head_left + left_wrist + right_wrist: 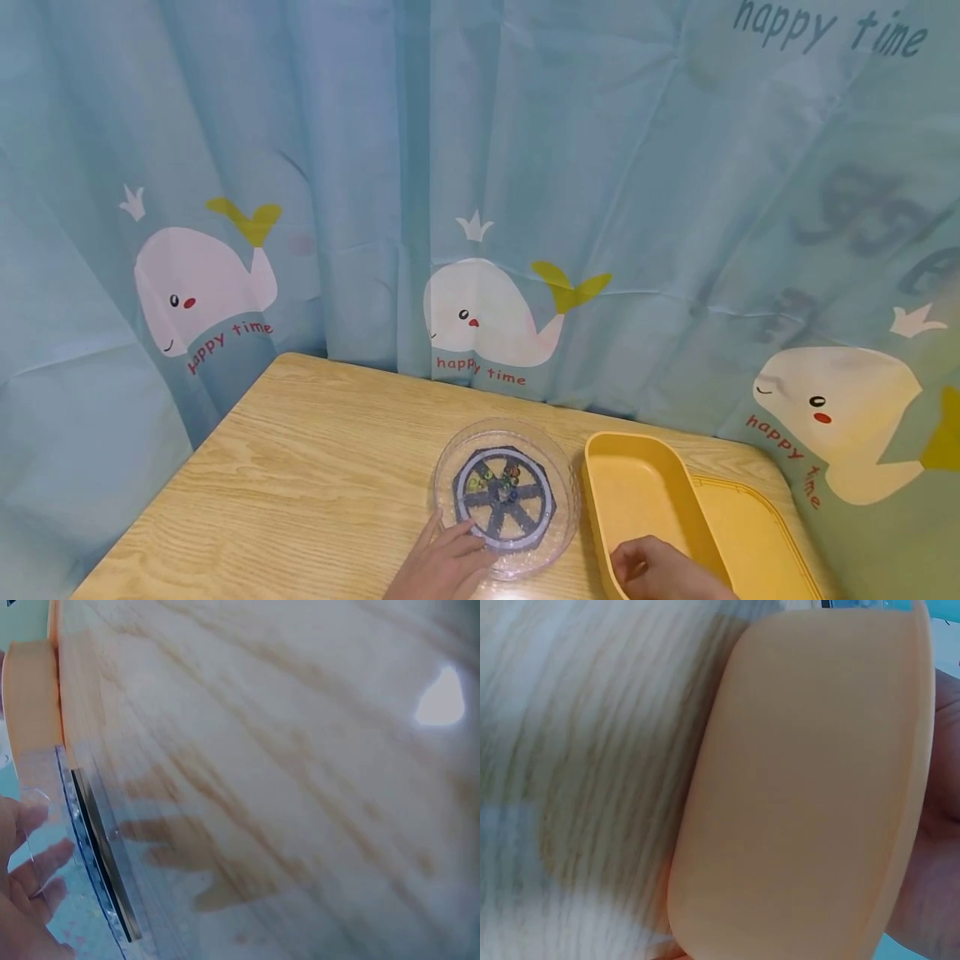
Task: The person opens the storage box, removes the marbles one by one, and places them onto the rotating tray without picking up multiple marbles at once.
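A round clear plastic dish (567, 533) stands on the table. Inside it lies a dark wheel-shaped frame with spokes and a grey ring (551, 506). Small green, red and blue pieces (512, 477) sit near its middle. My left hand (447, 564) is at the dish's near-left rim, its fingers spread and reaching over the edge; the left wrist view shows these fingers (46, 862) against the clear wall. To the right is a deep yellow box (637, 475). My right hand (660, 569) dips into its near end with curled fingers. Whether they hold anything is hidden.
A flat yellow lid (750, 533) lies right of the box, partly behind it. The wooden table (300, 483) reaches back to a blue curtain (360, 208) printed with whales, which hangs around its far edges.
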Motion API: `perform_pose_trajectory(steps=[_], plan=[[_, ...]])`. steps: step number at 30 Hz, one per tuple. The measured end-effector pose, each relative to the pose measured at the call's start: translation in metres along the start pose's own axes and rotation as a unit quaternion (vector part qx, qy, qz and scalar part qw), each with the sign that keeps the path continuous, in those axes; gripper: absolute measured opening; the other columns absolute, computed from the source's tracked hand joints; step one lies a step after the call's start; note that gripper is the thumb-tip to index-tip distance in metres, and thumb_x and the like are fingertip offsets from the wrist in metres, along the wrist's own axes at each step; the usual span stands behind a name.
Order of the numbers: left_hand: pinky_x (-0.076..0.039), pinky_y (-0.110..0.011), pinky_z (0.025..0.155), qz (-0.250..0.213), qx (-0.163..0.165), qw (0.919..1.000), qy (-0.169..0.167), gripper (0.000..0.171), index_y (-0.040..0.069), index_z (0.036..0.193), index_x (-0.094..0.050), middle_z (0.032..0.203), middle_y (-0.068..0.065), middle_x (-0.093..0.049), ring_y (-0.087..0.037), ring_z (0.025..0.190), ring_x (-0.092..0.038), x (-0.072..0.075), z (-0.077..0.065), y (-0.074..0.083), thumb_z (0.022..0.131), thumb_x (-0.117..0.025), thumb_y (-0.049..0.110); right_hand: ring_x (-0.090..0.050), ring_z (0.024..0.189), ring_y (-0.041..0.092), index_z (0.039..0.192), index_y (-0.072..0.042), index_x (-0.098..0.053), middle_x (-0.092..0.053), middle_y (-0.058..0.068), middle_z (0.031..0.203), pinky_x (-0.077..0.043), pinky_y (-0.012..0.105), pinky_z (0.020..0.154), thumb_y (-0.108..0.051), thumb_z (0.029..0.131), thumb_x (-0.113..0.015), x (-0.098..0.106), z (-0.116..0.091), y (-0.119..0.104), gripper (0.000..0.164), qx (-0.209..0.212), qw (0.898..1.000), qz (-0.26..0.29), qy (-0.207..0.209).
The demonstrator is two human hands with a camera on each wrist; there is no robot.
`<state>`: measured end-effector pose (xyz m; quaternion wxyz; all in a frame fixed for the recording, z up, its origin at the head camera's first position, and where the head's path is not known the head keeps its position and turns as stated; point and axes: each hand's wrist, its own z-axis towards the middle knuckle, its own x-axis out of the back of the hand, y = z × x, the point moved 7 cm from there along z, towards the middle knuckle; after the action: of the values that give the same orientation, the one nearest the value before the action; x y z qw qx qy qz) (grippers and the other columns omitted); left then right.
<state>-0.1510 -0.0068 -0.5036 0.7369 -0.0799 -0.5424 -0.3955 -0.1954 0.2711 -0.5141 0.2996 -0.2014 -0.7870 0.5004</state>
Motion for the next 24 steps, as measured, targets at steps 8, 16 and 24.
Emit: perform_pose_trajectory(steps=[8, 16, 24], plan=[[-0.04, -0.069, 0.094, 0.003, -0.003, 1.0, -0.002, 0.027, 0.025, 0.112, -0.074, 0.111, 0.009, -0.071, -0.023, 0.119, -0.061, 0.001, 0.001, 0.0, 0.106, -0.048, 0.027, -0.039, 0.058, 0.001, 0.078, 0.004, -0.053, -0.044, -0.012, 0.065, -0.029, 0.019, 0.053, 0.016, 0.072, -0.05, -0.004, 0.0, 0.003, 0.013, 0.006, 0.999, -0.036, 0.014], [-0.04, -0.069, 0.094, -0.001, -0.001, 1.0, -0.005, 0.027, 0.025, 0.114, -0.074, 0.112, 0.009, -0.07, -0.023, 0.119, -0.06, 0.001, 0.001, 0.0, 0.106, -0.048, 0.027, -0.038, 0.059, 0.003, 0.074, 0.005, -0.051, -0.043, -0.011, 0.065, -0.029, 0.02, 0.056, 0.015, 0.075, -0.052, -0.004, 0.002, 0.011, 0.01, -0.013, 0.999, -0.044, 0.019], [-0.038, -0.068, 0.095, -0.004, 0.001, 1.0, -0.006, 0.027, 0.025, 0.114, -0.073, 0.112, 0.009, -0.07, -0.023, 0.12, -0.06, 0.0, 0.0, -0.001, 0.106, -0.047, 0.027, -0.039, 0.059, 0.003, 0.074, 0.008, -0.057, -0.047, -0.01, 0.065, -0.033, 0.02, 0.057, 0.013, 0.079, -0.053, -0.002, 0.002, 0.01, 0.008, -0.014, 0.999, -0.042, 0.017]])
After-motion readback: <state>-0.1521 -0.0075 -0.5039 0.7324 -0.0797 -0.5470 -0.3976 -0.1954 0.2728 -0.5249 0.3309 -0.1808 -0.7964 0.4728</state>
